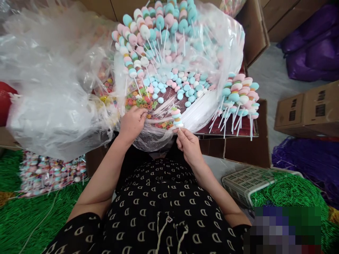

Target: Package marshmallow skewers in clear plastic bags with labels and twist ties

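My right hand pinches the lower end of a candy skewer. It stands nearly upright, with pink, blue and white marshmallow discs and a green ring at its top. Left of it, my left hand is closed, fingertips together beside the loose coloured gummy rings; what the fingers hold, if anything, is hidden. Loose pastel marshmallow discs lie on clear plastic beyond both hands. Many filled skewers lean at the back, sticks toward me.
A bundle of filled skewers lies at the table's right edge. Clear plastic bags bulge on the left. Cardboard boxes and a crate stand on the right. Wrapped skewers lie low on the left over green strands.
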`<state>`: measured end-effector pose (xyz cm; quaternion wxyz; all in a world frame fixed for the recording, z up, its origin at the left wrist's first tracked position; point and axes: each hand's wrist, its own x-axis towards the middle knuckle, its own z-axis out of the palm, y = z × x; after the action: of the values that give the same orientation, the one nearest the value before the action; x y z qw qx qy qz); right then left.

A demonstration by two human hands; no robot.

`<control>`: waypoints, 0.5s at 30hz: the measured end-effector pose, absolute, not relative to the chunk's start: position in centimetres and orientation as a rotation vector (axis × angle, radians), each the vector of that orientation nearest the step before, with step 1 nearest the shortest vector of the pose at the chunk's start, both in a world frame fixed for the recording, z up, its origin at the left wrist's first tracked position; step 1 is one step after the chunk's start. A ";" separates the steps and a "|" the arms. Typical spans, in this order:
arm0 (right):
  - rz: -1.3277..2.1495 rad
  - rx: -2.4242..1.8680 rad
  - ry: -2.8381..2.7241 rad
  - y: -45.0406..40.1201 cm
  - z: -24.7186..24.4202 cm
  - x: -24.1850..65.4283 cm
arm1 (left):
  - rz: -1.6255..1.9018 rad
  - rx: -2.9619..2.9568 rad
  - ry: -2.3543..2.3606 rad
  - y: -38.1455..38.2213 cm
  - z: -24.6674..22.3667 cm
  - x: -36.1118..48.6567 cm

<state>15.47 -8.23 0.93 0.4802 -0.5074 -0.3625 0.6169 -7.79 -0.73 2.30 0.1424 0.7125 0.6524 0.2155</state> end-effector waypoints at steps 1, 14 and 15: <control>1.510 -1.240 -0.892 -8.3 0.9 15.4 | 0.497 2.085 1.900 -0.8 2.5 -7.6; 1.530 -1.289 -1.173 -8.8 1.2 15.3 | 1.106 1.410 1.387 -0.6 1.8 -6.5; 1.543 -1.291 -1.201 -8.9 1.4 15.2 | 1.135 1.263 1.291 -0.6 1.9 -6.2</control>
<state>15.20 -8.85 1.39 0.3886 -0.5075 -0.4724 0.6069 -6.24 -0.61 1.92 0.4830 0.5186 0.5298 0.4660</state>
